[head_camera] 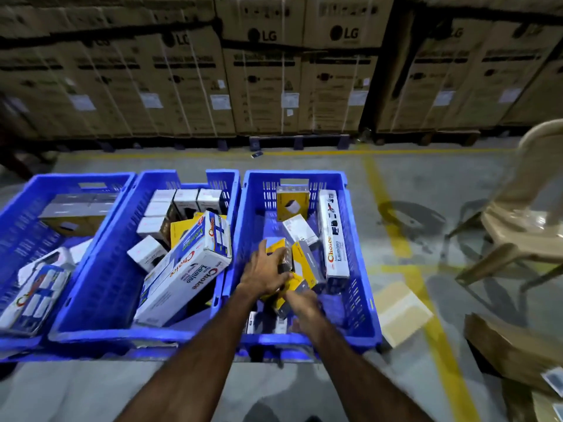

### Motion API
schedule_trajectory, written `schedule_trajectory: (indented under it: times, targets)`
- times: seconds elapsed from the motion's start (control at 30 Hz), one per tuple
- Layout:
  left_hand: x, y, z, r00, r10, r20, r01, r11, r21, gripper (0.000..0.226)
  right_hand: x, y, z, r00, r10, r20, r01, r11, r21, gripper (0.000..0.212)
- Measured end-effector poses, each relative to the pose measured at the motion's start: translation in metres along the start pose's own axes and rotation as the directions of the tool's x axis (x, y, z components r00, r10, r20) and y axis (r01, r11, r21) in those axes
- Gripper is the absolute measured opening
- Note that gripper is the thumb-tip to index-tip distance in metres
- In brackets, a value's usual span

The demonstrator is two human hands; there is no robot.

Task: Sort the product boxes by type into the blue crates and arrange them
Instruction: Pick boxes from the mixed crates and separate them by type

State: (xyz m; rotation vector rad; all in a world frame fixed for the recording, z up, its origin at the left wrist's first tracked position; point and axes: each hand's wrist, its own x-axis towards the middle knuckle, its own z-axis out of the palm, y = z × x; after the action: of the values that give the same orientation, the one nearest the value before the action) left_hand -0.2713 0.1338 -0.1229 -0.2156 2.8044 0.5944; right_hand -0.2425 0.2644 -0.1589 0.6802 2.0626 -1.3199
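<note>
Three blue crates stand side by side on the floor. Both my hands reach into the right crate (359, 300). My left hand (265, 269) grips a small yellow and grey box (278, 248). My right hand (301, 306) holds another yellow box (292, 289) just below it. More yellow boxes (306, 263), a white box (300, 229) and a long white Choice Lumino box (333, 239) lie in the same crate. The middle crate (100, 293) holds small white boxes (147, 252) and large Choice boxes (185, 272). The left crate (21, 239) holds grey and white boxes.
A beige plastic chair (518, 220) stands to the right. Flat cardboard (399, 312) lies on the floor beside the right crate, and a brown carton (515, 351) sits at the lower right. Stacked LG cartons (262, 86) on pallets wall off the back. Yellow lines mark the floor.
</note>
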Motion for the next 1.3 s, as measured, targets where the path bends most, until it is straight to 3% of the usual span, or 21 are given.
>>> schedule_trajectory:
  times: [0.2,0.37,0.43,0.53,0.67,0.87,1.0,1.17,1.3]
  targets:
    - [0.005,0.01,0.003,0.991,-0.128,-0.037,0.127,0.992,-0.021,0.064,0.041,0.017,0.021,0.997,0.032,0.073,-0.023,0.992,-0.12,0.087]
    - [0.006,0.02,0.003,0.989,-0.085,-0.12,0.094,0.992,0.08,0.042,0.036,0.012,0.022,0.998,0.006,0.058,0.001,0.992,-0.126,0.066]
    - [0.005,0.019,0.0,0.984,-0.073,-0.163,0.087,0.993,0.085,0.039,0.039,0.013,0.021,0.998,-0.008,0.058,0.015,0.993,-0.116,0.068]
    - [0.001,0.02,-0.008,0.963,-0.072,-0.26,0.078,0.997,0.012,0.035,-0.017,-0.017,-0.006,0.995,-0.095,-0.018,0.09,0.978,-0.186,0.077]
    - [-0.01,0.028,-0.032,0.906,-0.06,-0.419,-0.019,0.983,-0.181,0.037,-0.054,-0.042,-0.039,0.949,-0.292,-0.115,0.239,0.91,-0.339,0.062]
    - [-0.03,0.025,-0.104,0.754,-0.109,-0.648,-0.275,0.844,-0.461,0.032,-0.082,-0.082,-0.074,0.805,-0.515,-0.293,0.464,0.856,-0.23,0.032]
    - [-0.052,-0.008,-0.154,0.638,-0.234,-0.734,-0.403,0.711,-0.577,0.02,-0.103,-0.105,-0.073,0.715,-0.615,-0.331,0.653,0.758,0.001,0.02]
    - [-0.071,-0.098,-0.189,0.673,-0.384,-0.632,-0.366,0.57,-0.735,0.04,-0.127,-0.135,-0.035,0.66,-0.72,-0.212,0.749,0.654,0.109,0.016]
    - [-0.105,-0.157,-0.214,0.591,-0.415,-0.692,-0.377,0.617,-0.691,0.023,-0.145,-0.16,0.017,0.633,-0.769,-0.092,0.774,0.63,0.059,0.019]
